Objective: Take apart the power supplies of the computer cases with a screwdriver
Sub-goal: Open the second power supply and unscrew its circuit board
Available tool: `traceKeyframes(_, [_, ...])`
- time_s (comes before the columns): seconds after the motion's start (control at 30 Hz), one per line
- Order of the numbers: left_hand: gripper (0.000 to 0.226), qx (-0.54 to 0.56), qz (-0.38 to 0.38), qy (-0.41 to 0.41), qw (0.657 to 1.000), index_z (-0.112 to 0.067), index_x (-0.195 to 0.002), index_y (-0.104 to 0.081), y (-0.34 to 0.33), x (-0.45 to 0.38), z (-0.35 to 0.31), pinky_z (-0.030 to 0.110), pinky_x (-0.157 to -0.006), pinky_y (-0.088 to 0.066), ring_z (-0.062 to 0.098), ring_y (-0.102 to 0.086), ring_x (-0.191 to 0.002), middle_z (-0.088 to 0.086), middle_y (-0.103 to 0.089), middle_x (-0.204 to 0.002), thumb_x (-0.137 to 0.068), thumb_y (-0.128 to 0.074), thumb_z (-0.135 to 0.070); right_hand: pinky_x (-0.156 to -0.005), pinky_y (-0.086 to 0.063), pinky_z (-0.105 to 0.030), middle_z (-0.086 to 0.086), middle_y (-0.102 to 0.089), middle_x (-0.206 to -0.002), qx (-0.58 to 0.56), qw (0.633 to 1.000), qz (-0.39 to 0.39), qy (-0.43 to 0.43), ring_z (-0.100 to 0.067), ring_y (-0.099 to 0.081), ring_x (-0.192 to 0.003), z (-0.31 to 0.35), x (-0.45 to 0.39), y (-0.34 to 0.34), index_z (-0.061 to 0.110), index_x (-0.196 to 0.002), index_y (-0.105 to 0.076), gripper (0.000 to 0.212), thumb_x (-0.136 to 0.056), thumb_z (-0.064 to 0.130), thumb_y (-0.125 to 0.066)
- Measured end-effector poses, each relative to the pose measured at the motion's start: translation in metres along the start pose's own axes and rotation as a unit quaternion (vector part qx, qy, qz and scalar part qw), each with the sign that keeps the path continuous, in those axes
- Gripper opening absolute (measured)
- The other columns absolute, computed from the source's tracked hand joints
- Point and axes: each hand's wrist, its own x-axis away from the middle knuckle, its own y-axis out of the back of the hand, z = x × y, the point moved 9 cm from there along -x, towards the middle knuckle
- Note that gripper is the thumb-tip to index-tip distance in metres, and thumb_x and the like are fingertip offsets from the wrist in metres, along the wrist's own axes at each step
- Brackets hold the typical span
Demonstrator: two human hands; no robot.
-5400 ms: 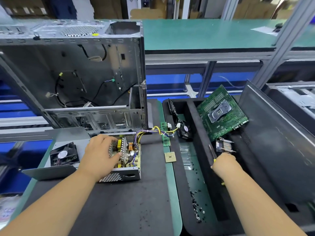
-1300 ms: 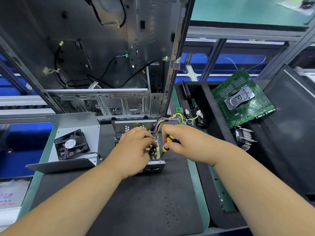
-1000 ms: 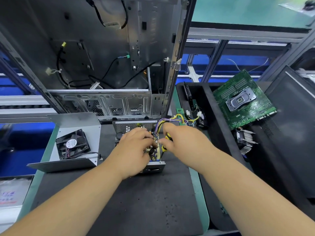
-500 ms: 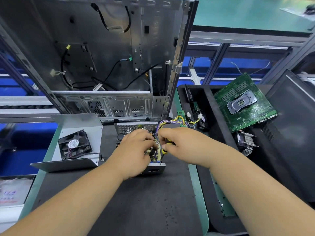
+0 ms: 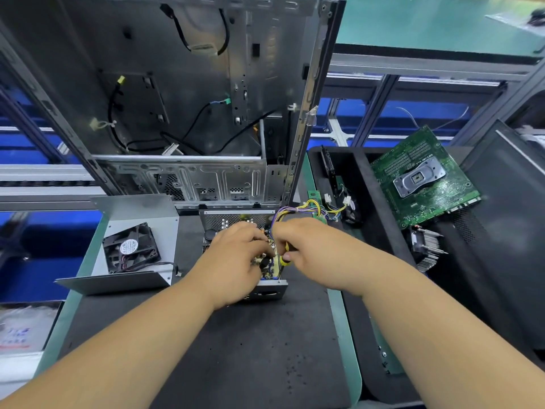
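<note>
Here the opened power supply (image 5: 244, 261) sits on the black mat of the desk (image 5: 236, 349), just at six o'clock from the upright computer case (image 5: 182, 98), whose side is off. The left hand (image 5: 233, 267) lies over the unit's exposed board, its fingers (image 5: 253, 240) curled down among the components; what they pinch, if anything, I cannot tell. The right hand (image 5: 312, 252) comes in from three o'clock, its fingers wrapped round the yellow-and-black handle of a screwdriver (image 5: 284, 256), the tip hidden inside the unit. A bundle of coloured wires (image 5: 306, 208) runs from the supply toward two o'clock, into a black tray (image 5: 362, 202). At nine o'clock from the supply its removed metal cover (image 5: 138, 208) lies with a black fan (image 5: 129, 247) on it. A green motherboard (image 5: 424, 175) leans in the tray at two o'clock, with a finned heatsink (image 5: 426, 246) below it.
</note>
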Motion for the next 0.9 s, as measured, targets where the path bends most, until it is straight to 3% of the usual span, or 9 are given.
traceKeyframes(0.1, [0.046, 0.004, -0.012, -0.001, 1.0, -0.022, -0.107, -0.073, 0.001, 0.002, -0.001, 0.041, -0.108, -0.033, 0.018, -0.041, -0.125, -0.011, -0.06, -0.117, -0.069, -0.05, -0.009, -0.071, -0.04, -0.036, 0.003, -0.056, -0.094, 0.02, 0.999, -0.027, -0.037, -0.02, -0.046, -0.086, -0.009, 0.002, 0.007, 0.019, -0.105, -0.049, 0.009, -0.098, 0.022, -0.053])
traceKeyframes(0.2, [0.047, 0.007, -0.024, -0.006, 1.0, -0.019, -0.106, -0.074, 0.003, 0.002, -0.002, 0.042, -0.107, -0.035, 0.02, -0.043, -0.124, -0.008, -0.062, -0.115, -0.068, -0.048, -0.011, -0.057, -0.035, -0.037, 0.004, -0.049, -0.077, 0.123, 0.987, -0.052, -0.087, -0.024, -0.046, -0.075, -0.016, 0.004, 0.008, 0.02, -0.102, -0.031, 0.033, -0.101, 0.048, -0.048])
traceKeyframes(0.3, [0.049, 0.006, -0.025, -0.004, 1.0, -0.021, -0.105, -0.075, 0.004, 0.001, -0.001, 0.042, -0.108, -0.035, 0.02, -0.044, -0.124, -0.009, -0.063, -0.115, -0.067, -0.044, -0.013, -0.061, -0.042, -0.039, -0.003, -0.055, -0.081, 0.096, 0.991, -0.045, -0.086, -0.028, -0.052, -0.074, -0.015, 0.002, -0.001, 0.019, -0.098, -0.025, 0.034, -0.102, 0.04, -0.051])
traceKeyframes(0.4, [0.051, -0.001, -0.011, 0.0, 1.0, -0.022, -0.107, -0.074, 0.002, 0.001, -0.001, 0.04, -0.11, -0.032, 0.019, -0.043, -0.127, -0.01, -0.061, -0.118, -0.067, -0.042, -0.016, -0.06, -0.036, -0.038, -0.005, -0.055, -0.084, 0.06, 0.997, -0.016, -0.055, -0.028, -0.049, -0.075, -0.01, 0.001, -0.008, 0.02, -0.1, -0.027, 0.029, -0.102, 0.03, -0.054])
traceKeyframes(0.6, [0.048, -0.006, 0.013, 0.001, 1.0, -0.028, -0.111, -0.071, -0.003, -0.001, 0.001, 0.04, -0.111, -0.03, 0.015, -0.039, -0.128, -0.016, -0.056, -0.123, -0.071, -0.049, -0.012, -0.06, -0.035, -0.035, 0.008, -0.044, -0.073, 0.046, 0.999, 0.024, -0.009, -0.018, -0.044, -0.069, -0.007, -0.002, -0.004, 0.033, -0.083, -0.031, 0.034, -0.097, 0.017, -0.058])
traceKeyframes(0.67, [0.049, -0.008, 0.015, 0.0, 1.0, -0.03, -0.112, -0.07, -0.003, -0.002, 0.001, 0.04, -0.11, -0.031, 0.014, -0.039, -0.128, -0.017, -0.055, -0.123, -0.071, -0.052, -0.009, -0.061, -0.038, -0.033, 0.007, -0.047, -0.077, 0.042, 0.998, 0.049, 0.001, -0.013, -0.046, -0.07, -0.003, -0.004, -0.004, 0.035, -0.08, -0.034, 0.037, -0.095, 0.014, -0.06])
traceKeyframes(0.73, [0.05, -0.002, 0.01, 0.002, 1.0, -0.03, -0.112, -0.07, -0.003, -0.001, 0.002, 0.039, -0.109, -0.031, 0.013, -0.04, -0.126, -0.018, -0.055, -0.122, -0.071, -0.051, -0.009, -0.069, -0.043, -0.038, -0.001, -0.052, -0.087, 0.036, 0.997, 0.066, 0.001, -0.022, -0.049, -0.078, -0.002, -0.005, -0.005, 0.03, -0.086, -0.04, 0.029, -0.094, 0.011, -0.059])
traceKeyframes(0.83, [0.052, 0.006, -0.002, -0.003, 1.0, -0.028, -0.112, -0.07, -0.004, 0.002, 0.001, 0.037, -0.11, -0.03, 0.013, -0.04, -0.126, -0.018, -0.056, -0.121, -0.069, -0.045, -0.013, -0.072, -0.043, -0.039, -0.001, -0.053, -0.091, 0.039, 0.998, 0.053, -0.002, -0.022, -0.046, -0.082, -0.002, -0.004, -0.001, 0.022, -0.094, -0.043, 0.016, -0.096, 0.016, -0.058])
traceKeyframes(0.9, [0.048, 0.004, -0.007, -0.007, 1.0, -0.024, -0.111, -0.071, -0.004, 0.001, 0.001, 0.038, -0.111, -0.03, 0.015, -0.04, -0.128, -0.015, -0.057, -0.121, -0.07, -0.047, -0.013, -0.065, -0.04, -0.038, 0.002, -0.051, -0.086, 0.092, 0.995, 0.012, -0.018, -0.023, -0.045, -0.079, -0.002, -0.003, 0.005, 0.02, -0.103, -0.042, 0.02, -0.098, 0.036, -0.053])
